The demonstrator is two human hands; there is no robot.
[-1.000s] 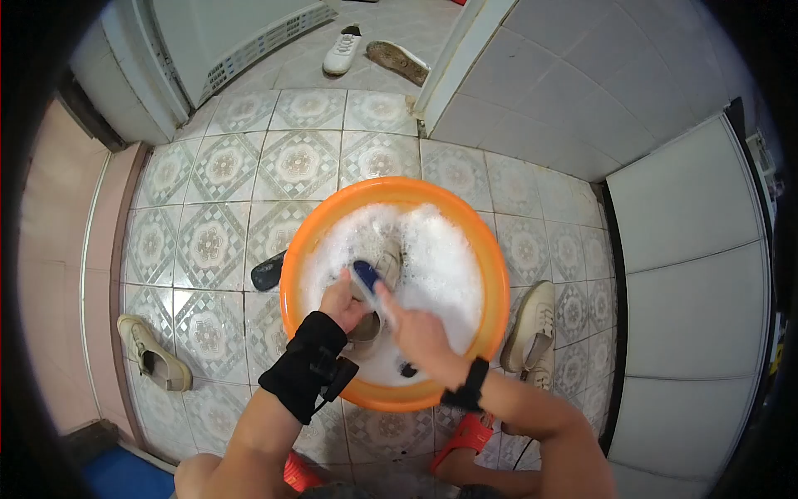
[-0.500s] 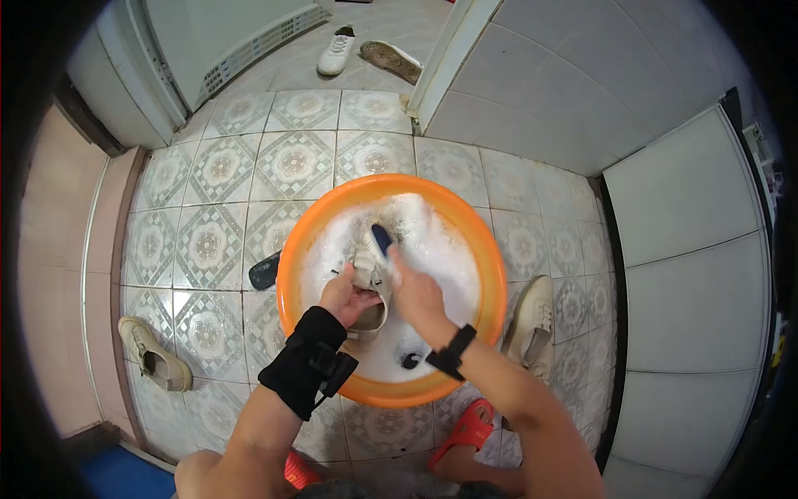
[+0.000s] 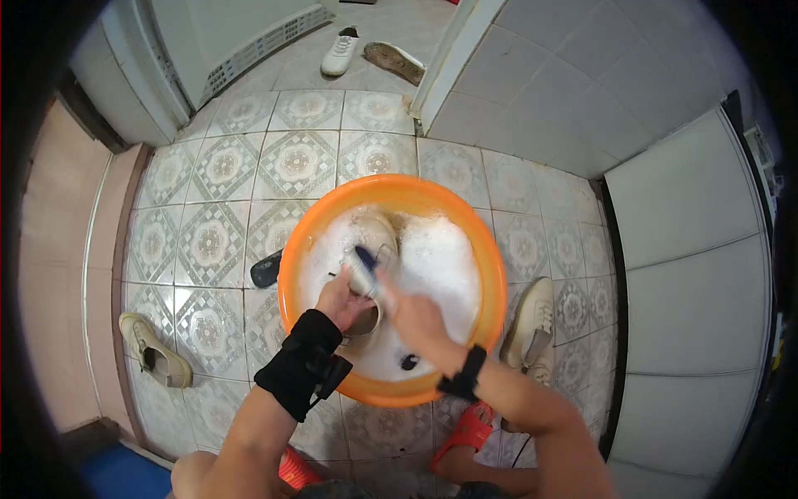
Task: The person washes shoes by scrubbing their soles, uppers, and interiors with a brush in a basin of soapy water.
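Note:
An orange basin full of white suds stands on the floor in front of me. In it lies a pale cream shoe, toe pointing away from me. My left hand grips the shoe near its opening, on the left side. My right hand is closed on a dark-blue-backed scrub brush, which lies over the laces area of the shoe. Motion blurs the right fingers and part of the brush. A small dark thing shows in the suds near the basin's front.
Pale shoes stand right of the basin, and a single pale shoe lies at the left. A dark object touches the basin's left side. Beyond the doorway lie a white shoe and an overturned shoe. My feet wear red slippers.
The brush has moved back toward me, from the shoe's toe end to the laces area. The toe is now bare of my hand and more visible. My left hand keeps its hold.

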